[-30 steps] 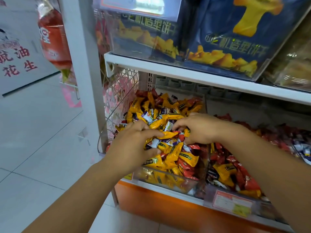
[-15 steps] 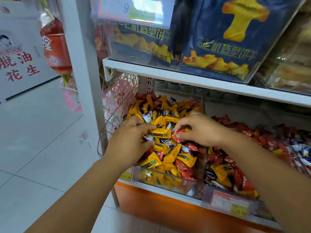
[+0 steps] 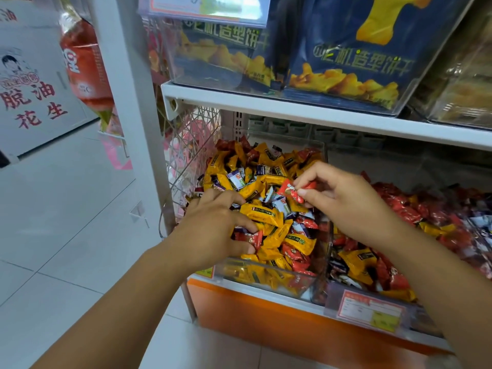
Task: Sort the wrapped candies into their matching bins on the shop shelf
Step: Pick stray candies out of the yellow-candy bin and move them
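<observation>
The right grip pinches a red candy just above the yellow-candy bin, looks a stray bound for the red heap right of that bin, while the left grip lies spread and empty on the bin's pile, likely steadying it

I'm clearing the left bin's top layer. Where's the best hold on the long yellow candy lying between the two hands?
Probably pinch the yellow candy across its narrow middle, coming from above: it lies flat on top of the pile, long sides exposed. The left hand is nearest and free; the right hand pinches a red candy.
</observation>
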`<state>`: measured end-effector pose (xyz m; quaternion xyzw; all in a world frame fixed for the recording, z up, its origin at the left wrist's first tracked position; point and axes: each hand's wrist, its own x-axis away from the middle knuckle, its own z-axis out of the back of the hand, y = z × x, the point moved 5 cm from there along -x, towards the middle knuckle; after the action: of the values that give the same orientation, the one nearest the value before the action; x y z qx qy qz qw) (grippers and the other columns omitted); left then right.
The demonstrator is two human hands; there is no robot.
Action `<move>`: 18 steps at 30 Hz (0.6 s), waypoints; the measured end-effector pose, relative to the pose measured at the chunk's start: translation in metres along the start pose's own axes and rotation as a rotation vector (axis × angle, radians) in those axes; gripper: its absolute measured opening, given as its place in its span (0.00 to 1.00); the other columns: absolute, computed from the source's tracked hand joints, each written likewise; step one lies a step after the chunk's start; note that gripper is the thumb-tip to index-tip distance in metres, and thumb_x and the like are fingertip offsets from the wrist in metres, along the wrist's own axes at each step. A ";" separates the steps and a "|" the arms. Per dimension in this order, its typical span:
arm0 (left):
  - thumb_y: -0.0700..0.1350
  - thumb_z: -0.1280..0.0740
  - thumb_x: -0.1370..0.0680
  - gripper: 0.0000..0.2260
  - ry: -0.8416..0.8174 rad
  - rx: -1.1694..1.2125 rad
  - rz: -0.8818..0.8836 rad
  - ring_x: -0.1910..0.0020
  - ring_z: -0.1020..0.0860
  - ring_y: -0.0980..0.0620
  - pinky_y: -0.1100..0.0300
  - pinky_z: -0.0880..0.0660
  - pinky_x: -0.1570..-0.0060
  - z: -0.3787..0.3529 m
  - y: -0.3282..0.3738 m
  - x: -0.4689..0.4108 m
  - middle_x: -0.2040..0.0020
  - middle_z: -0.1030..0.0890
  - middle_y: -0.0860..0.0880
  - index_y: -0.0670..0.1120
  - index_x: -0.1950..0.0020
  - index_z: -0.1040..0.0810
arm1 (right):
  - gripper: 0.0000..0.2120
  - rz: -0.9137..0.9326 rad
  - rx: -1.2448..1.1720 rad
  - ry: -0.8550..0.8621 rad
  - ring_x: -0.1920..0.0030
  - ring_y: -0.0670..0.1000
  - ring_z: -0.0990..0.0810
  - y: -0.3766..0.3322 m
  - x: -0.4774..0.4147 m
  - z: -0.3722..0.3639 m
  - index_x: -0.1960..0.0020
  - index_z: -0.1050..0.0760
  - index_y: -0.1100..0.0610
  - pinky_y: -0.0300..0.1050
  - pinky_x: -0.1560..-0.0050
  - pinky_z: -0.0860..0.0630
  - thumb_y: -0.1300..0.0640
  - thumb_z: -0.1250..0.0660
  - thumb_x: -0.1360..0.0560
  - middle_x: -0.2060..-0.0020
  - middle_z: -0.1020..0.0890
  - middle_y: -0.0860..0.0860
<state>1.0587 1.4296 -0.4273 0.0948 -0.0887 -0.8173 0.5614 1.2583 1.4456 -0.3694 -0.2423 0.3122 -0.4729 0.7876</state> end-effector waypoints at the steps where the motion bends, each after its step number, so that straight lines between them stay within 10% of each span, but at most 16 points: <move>1: 0.65 0.31 0.29 0.18 -0.010 -0.035 0.012 0.33 0.46 0.54 0.53 0.45 0.34 -0.002 0.002 0.000 0.28 0.40 0.60 0.66 0.40 0.23 | 0.04 0.002 0.007 -0.001 0.58 0.50 0.18 0.000 0.003 0.002 0.55 0.25 0.46 0.56 0.54 0.20 0.55 0.34 0.23 0.55 0.18 0.45; 8: 0.61 0.28 0.30 0.12 0.074 0.056 0.044 0.33 0.44 0.53 0.55 0.45 0.37 -0.004 0.004 -0.002 0.30 0.36 0.62 0.65 0.48 0.19 | 0.05 0.032 0.104 0.128 0.49 0.44 0.23 0.008 0.021 0.014 0.55 0.26 0.42 0.35 0.50 0.28 0.52 0.36 0.24 0.48 0.21 0.43; 13: 0.62 0.29 0.33 0.09 0.227 0.275 -0.011 0.36 0.41 0.57 0.57 0.42 0.35 0.015 0.008 0.001 0.33 0.35 0.65 0.67 0.54 0.21 | 0.07 -0.047 0.100 0.148 0.72 0.43 0.30 0.023 0.036 0.034 0.56 0.26 0.45 0.33 0.72 0.34 0.57 0.35 0.22 0.68 0.26 0.43; 18: 0.60 0.33 0.29 0.13 0.275 0.421 -0.101 0.53 0.27 0.61 0.64 0.31 0.53 0.023 0.051 -0.003 0.54 0.24 0.61 0.60 0.46 0.20 | 0.09 -0.140 0.246 0.144 0.68 0.38 0.27 0.046 0.052 0.057 0.57 0.28 0.44 0.30 0.67 0.35 0.57 0.34 0.23 0.66 0.25 0.42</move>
<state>1.1000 1.4157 -0.3918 0.3242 -0.1749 -0.7872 0.4945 1.3452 1.4243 -0.3751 -0.1307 0.2898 -0.5774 0.7520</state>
